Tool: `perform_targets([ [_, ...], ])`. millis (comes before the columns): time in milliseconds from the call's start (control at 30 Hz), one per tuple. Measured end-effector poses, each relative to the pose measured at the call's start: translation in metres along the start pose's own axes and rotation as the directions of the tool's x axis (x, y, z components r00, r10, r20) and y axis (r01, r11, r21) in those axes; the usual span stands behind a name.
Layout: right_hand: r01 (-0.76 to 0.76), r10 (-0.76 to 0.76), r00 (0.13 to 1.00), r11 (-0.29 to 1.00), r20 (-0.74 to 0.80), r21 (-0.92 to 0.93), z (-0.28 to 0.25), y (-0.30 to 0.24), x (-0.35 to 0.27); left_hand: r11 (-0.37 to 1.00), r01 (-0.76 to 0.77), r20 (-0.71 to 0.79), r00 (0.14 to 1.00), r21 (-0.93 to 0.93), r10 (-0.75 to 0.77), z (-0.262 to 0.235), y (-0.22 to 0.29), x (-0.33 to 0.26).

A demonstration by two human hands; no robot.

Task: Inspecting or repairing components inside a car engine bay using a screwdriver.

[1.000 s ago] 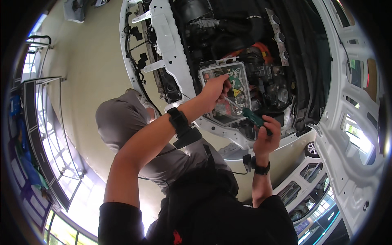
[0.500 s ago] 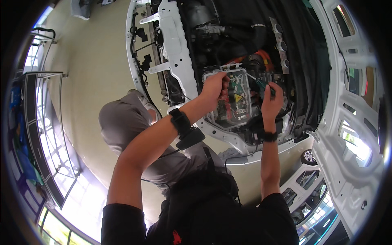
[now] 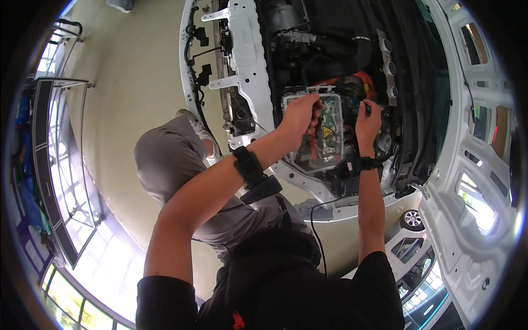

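Head view: both hands are up inside the open engine bay of the white car body [image 3: 245,52]. The left hand [image 3: 301,113] sits on the upper left corner of the clear-lidded electronics box [image 3: 322,135], fingers curled down over its rim, so it grips the box's edge; whether anything small is pinched there I cannot tell. The right hand [image 3: 367,122] is just to the right of the box, fingers closed around a small dark tool [image 3: 367,109] that pokes up past its fingertips toward the orange cable [image 3: 367,82]. So the box lies between the two hands, directly under the left palm and just left of the right hand's grip. Its long side runs away from the left hand's grip toward the wrists, down to the bumper beam side. The left hand is the nearer one, already touching it.

Around them: dark hoses and metal parts above the box, a black wristband unit [image 3: 254,171] on the left forearm. Left of the left arm, a person in a grey hooded top [image 3: 170,159] crouches on the pale floor [image 3: 137,71].
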State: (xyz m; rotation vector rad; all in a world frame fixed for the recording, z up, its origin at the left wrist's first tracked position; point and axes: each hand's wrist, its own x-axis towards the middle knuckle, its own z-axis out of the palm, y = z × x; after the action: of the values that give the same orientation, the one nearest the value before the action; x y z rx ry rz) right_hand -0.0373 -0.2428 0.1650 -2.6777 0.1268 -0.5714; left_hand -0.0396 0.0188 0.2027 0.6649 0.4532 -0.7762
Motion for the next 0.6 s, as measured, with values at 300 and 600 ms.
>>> perform_targets([
  [300,0.225,-0.239,0.929,0.971,0.281,0.080,-0.008,-0.011,0.003,1.000,0.008,0.003,1.000,0.029,-0.009,0.007,0.000,-0.003],
  [600,0.362,-0.384,0.846,0.923,0.369,0.131,-0.002,-0.024,0.006,1.000,-0.002,0.041,0.999,0.026,0.001,0.010,-0.002,0.001],
])
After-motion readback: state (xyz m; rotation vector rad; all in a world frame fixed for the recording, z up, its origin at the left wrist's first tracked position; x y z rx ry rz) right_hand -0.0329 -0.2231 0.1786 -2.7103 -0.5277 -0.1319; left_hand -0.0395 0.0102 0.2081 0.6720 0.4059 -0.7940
